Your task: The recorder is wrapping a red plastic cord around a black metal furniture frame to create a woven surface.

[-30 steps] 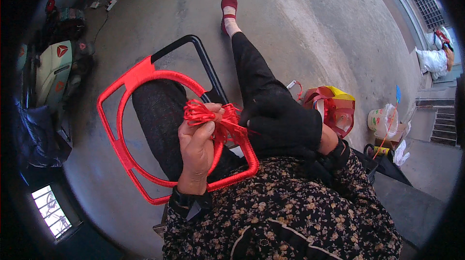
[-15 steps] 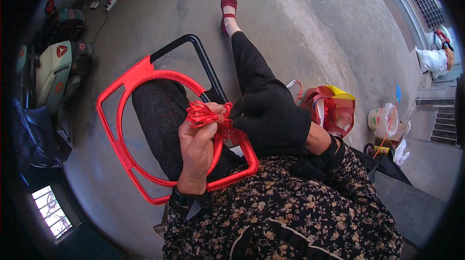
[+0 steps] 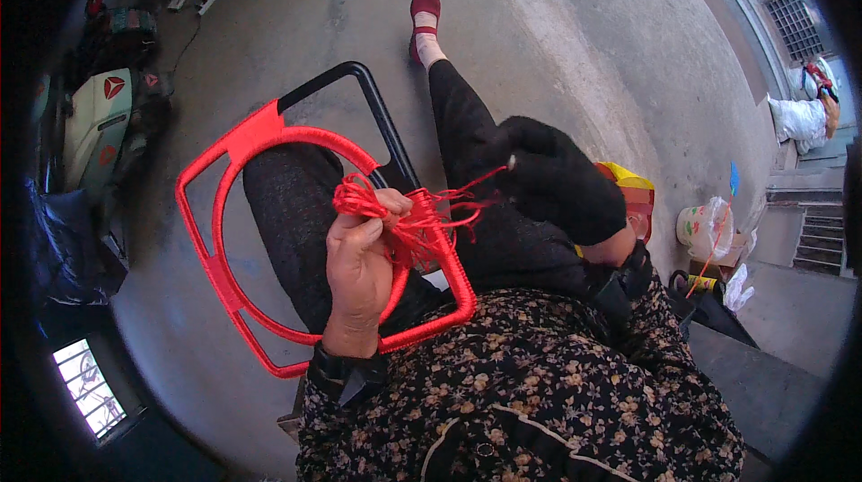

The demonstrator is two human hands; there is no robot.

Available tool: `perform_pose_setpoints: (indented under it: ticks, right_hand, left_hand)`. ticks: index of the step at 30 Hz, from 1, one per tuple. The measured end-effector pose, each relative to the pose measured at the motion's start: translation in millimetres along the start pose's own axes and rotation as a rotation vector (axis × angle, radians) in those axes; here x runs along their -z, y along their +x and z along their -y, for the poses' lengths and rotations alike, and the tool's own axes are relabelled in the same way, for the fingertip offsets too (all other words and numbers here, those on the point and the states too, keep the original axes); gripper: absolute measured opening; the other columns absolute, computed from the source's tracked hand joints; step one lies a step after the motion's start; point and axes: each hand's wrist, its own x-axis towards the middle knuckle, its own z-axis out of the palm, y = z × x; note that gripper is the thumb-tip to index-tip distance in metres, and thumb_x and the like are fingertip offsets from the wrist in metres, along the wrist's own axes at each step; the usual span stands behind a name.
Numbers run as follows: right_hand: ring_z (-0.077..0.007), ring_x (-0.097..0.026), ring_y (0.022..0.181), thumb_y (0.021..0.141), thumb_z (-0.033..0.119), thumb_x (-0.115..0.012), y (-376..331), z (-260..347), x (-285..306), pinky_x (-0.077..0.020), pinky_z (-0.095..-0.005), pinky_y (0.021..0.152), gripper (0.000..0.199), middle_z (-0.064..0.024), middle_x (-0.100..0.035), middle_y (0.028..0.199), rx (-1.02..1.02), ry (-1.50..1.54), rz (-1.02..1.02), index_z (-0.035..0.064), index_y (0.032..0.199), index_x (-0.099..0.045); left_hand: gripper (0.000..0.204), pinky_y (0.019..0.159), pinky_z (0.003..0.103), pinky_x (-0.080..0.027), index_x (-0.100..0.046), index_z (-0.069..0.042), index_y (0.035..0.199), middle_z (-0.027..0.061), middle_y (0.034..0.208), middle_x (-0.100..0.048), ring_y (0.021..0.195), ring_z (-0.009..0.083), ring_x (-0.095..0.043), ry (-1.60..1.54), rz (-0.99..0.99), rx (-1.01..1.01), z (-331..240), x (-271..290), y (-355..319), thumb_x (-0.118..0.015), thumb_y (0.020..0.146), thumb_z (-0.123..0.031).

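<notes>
Across my lap lies a square frame (image 3: pixel 195 221) with a ring inside it. Red cord wraps most of the frame, while its far right corner is bare black. My bare left hand (image 3: pixel 357 271) is closed around a loose bundle of red cord (image 3: pixel 359 199) beside the frame's right side. Loops and loose strands hang from the bundle over the wrapped bar. Off to the right, my right hand (image 3: pixel 561 181), in a black glove, pinches a strand of the red cord (image 3: pixel 483 180) and holds it stretched away from the bundle.
A red and yellow bag (image 3: pixel 639 199) stands on the floor behind my right hand. Farther right are a white bucket (image 3: pixel 696 226) and a white sack (image 3: pixel 795 118). At the left stands a white and dark vehicle (image 3: pixel 94 127), with a power strip (image 3: pixel 207 4) beyond it.
My right hand has moved right, away from the bundle, drawing a strand out. The bundle has loosened into more loose loops. My left hand has stayed nearly in place.
</notes>
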Motion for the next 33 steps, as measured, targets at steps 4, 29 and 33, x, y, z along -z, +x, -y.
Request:
perform_pose_setpoints:
  ticks: [4,29,33]
  right_hand:
    - [-0.0062,-0.054,0.058,0.086,0.013,-0.058,-7,1,29,-0.0407,-0.0202,0.049,0.019,-0.0034,-0.063,0.078,0.076,-0.291,-0.09,0.005,0.103,-0.062]
    - [-0.0246,-0.064,0.072,0.074,0.008,-0.067,-1,13,-18,-0.0504,-0.031,0.065,0.019,-0.0084,-0.063,0.083,0.638,-1.072,0.192,0.0102,0.092,-0.069]
    - [-0.0274,-0.064,0.074,0.079,0.013,-0.06,13,8,-37,-0.0496,-0.0354,0.064,0.015,-0.0094,-0.061,0.08,0.696,-1.149,0.181,0.0093,0.093,-0.061]
  left_hand:
    - [0.025,0.091,0.038,-0.042,-0.056,0.0,0.099,0.0134,0.102,-0.057,0.096,0.0222,-0.055,-0.07,-0.043,0.03,-2,-9,2,-0.05,0.086,-0.019]
    - [0.024,0.068,0.025,-0.055,-0.048,0.001,0.115,0.0093,0.098,-0.064,0.079,0.0125,-0.064,0.11,-0.046,0.107,4,-11,1,-0.052,0.093,-0.008]
    - [0.021,0.069,0.025,-0.054,-0.051,0.002,0.112,0.0071,0.096,-0.063,0.08,0.0107,-0.062,0.109,-0.009,0.107,4,-9,0,-0.052,0.093,-0.008]
